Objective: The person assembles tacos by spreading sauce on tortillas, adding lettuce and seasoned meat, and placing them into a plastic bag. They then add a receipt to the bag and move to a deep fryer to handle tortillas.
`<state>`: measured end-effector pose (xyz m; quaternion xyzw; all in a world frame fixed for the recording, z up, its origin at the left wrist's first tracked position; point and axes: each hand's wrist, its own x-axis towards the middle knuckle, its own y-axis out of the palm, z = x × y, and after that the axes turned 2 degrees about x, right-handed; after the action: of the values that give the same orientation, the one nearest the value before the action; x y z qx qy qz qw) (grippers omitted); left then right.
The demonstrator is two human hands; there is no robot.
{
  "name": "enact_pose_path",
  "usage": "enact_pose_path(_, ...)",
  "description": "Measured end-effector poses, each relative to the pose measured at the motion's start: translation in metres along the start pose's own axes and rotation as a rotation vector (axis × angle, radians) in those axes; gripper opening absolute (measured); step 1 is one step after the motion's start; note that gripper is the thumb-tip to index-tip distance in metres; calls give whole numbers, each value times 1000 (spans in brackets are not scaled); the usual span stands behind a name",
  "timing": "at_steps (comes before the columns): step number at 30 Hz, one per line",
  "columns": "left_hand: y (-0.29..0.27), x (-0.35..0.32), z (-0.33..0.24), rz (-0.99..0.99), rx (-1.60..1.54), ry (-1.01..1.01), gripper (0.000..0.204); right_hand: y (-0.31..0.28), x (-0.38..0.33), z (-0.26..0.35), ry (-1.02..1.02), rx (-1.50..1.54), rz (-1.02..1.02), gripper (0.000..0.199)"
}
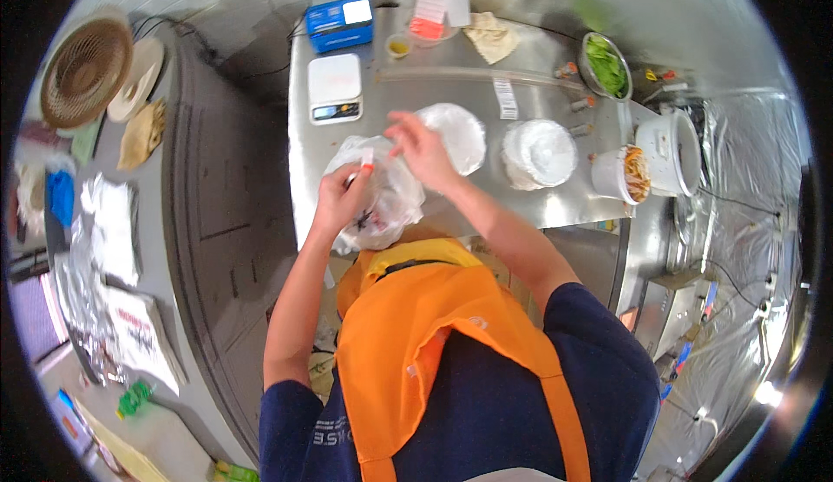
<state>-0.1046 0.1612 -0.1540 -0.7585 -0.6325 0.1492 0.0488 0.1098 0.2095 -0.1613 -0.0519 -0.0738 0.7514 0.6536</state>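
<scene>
My left hand (pixel 340 197) is closed in a pinch on a small white-and-orange label strip (pixel 367 160), held over a translucent white plastic bag (pixel 401 194). The bag lies at the table's near edge, in front of my body. Something dark and reddish shows through it; I cannot make out what. Just to the right, my right hand (pixel 423 150) hovers with its fingers apart and nothing visible in them. Beyond that hand is a round white plastic-wrapped item (pixel 457 138), partly covered by it. A second round white plastic-covered item (pixel 540 154) stands farther right.
On the steel table (pixel 473 204) are a white kitchen scale (pixel 335 83), a blue box (pixel 340 24) and a cloth (pixel 491 37). To the right stand a bowl of green leaves (pixel 605 65), a tub of orange-brown strips (pixel 636 174) and a white bucket (pixel 661 154). A grey counter (pixel 186 222) runs along my left.
</scene>
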Motion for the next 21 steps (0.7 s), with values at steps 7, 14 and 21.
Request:
enact_pose_path(7,19,-2,-15,-22,-1,-33,21,-281,89,-165,498,-1000,-517,35)
enact_pose_path(14,26,2,-10,-118,-73,77,21,-307,101,-246,899,-535,-324,37)
enact_pose_path(21,20,4,-15,-153,-95,-95,23,-270,117,-217,749,-639,-570,34)
